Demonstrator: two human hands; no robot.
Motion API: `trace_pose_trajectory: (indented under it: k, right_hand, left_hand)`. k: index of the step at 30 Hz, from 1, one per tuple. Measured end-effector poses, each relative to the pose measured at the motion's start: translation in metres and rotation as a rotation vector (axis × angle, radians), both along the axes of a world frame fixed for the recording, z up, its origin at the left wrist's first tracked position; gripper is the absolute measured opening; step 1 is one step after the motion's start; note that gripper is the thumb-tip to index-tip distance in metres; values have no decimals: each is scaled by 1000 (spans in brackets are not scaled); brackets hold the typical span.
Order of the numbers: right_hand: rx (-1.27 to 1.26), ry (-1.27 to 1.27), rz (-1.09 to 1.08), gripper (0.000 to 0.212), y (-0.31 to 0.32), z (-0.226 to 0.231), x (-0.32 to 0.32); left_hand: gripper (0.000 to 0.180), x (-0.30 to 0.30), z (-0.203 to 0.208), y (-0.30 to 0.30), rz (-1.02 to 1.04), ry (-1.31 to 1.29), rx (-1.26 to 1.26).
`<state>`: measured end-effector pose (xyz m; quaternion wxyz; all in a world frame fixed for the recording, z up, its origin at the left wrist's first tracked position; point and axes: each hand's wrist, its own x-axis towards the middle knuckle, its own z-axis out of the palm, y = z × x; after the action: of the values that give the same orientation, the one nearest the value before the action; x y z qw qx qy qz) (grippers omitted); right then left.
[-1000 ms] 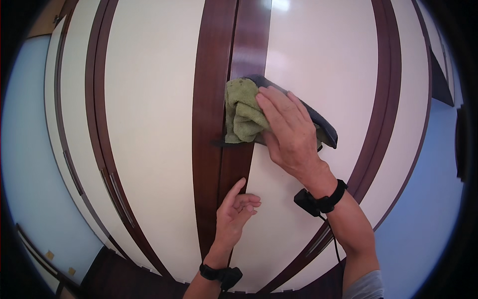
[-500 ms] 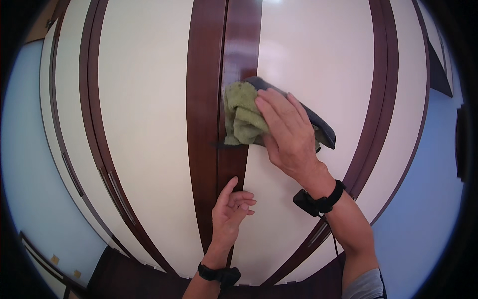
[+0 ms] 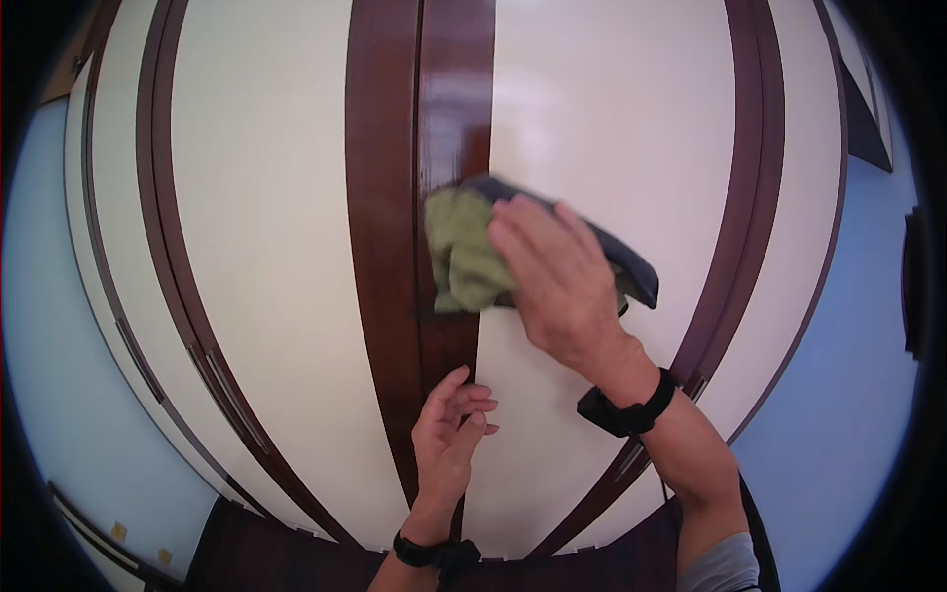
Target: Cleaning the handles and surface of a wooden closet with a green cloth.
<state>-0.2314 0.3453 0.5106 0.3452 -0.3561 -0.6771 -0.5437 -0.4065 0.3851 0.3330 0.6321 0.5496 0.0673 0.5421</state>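
My right hand point(image 3: 564, 286) spreads over a folded cloth point(image 3: 459, 257), green with a dark grey side, and holds it against the wardrobe. The cloth lies across the glossy dark wood strip point(image 3: 454, 113) and the edge of the cream door panel point(image 3: 612, 109) beside it; the hand is slightly blurred. Lower down, my left hand point(image 3: 454, 429) is open in front of the strip, fingers loosely curled and apart, holding nothing. Whether its fingertips touch the wood I cannot tell. Each wrist wears a black band with a small device.
More cream panels point(image 3: 261, 197) and dark strips run to both sides. Metal handles point(image 3: 229, 400) sit low on the left strips. A dark base point(image 3: 286, 562) lies below, pale blue walls point(image 3: 39, 296) flank the wardrobe, and a dark object point(image 3: 913, 281) is at the far right.
My right hand and the cloth have slid a little down along the dark strip. The whole view has shifted slightly. My left hand keeps nearly the same pose.
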Motion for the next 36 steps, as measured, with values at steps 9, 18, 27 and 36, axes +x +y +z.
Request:
trace_pose_trajectory:
  k: [9, 18, 27, 36]
  right_hand:
    - [-245, -190, 50, 50, -23, -48, 11]
    - [63, 12, 132, 56, -38, -1, 29]
    - [-205, -155, 182, 55, -50, -48, 43]
    - [-162, -141, 135, 48, -58, -58, 55]
  left_hand:
    - [55, 23, 6, -35, 118, -95, 30]
    - [55, 40, 25, -70, 236, -88, 235]
    - [48, 59, -5, -73, 177, -61, 86]
    - [46, 68, -11, -83, 160, -40, 97]
